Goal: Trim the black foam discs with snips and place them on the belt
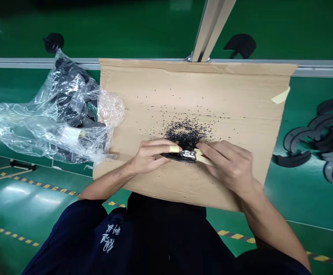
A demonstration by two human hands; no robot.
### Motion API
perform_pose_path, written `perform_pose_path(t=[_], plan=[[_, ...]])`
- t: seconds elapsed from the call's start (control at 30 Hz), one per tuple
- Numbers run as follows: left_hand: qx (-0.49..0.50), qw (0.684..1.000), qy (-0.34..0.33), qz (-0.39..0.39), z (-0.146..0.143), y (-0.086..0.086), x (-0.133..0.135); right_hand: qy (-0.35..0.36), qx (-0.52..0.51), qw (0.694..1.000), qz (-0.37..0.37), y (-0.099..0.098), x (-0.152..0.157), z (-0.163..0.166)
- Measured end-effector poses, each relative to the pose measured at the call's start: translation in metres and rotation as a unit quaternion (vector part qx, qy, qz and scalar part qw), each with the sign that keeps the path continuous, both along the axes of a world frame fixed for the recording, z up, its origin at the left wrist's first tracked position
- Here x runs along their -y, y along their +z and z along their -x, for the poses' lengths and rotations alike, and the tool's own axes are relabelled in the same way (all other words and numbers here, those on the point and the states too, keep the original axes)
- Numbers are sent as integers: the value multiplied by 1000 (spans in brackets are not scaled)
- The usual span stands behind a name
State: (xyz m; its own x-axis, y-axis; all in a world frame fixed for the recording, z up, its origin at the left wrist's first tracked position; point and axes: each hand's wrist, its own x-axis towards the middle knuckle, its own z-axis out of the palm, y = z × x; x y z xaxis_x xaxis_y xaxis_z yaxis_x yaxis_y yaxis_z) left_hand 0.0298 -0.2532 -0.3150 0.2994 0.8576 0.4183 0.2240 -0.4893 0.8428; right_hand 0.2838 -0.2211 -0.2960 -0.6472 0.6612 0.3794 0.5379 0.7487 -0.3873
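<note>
Over the cardboard sheet (pixel 226 88), my left hand (pixel 150 157) is closed on the left end of a thin dark piece (pixel 180 158). Pale yellow wrapping covers a fingertip of that hand. My right hand (pixel 231 164) pinches at the right end of the same piece, also with pale yellow coverings on its fingers. Between the two hands the piece shows a shiny black-and-white patch, too small to make out. Just beyond my fingers, many tiny black bits (pixel 186 131) lie heaped and scattered on the cardboard.
Left of the cardboard lies a clear plastic bag (pixel 69 103) with black parts inside. Curved black parts (pixel 321 130) are piled on the green table to the right. A metal post (pixel 212 30) rises behind the sheet, and a black part (pixel 241 45) lies beside it.
</note>
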Motion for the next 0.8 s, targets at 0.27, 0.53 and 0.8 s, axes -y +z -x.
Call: perform_pose_path(t=[0.27, 0.53, 0.8], plan=[[-194, 978, -34, 73, 28, 50, -4, -4, -141, 980, 141, 7, -13, -8], [-507, 851, 137, -13, 95, 80, -162, 26, 81, 996, 37, -3, -3, -10], [-567, 803, 184, 29, 89, 64, -233, -6, 106, 993, 44, 2, 4, -19]])
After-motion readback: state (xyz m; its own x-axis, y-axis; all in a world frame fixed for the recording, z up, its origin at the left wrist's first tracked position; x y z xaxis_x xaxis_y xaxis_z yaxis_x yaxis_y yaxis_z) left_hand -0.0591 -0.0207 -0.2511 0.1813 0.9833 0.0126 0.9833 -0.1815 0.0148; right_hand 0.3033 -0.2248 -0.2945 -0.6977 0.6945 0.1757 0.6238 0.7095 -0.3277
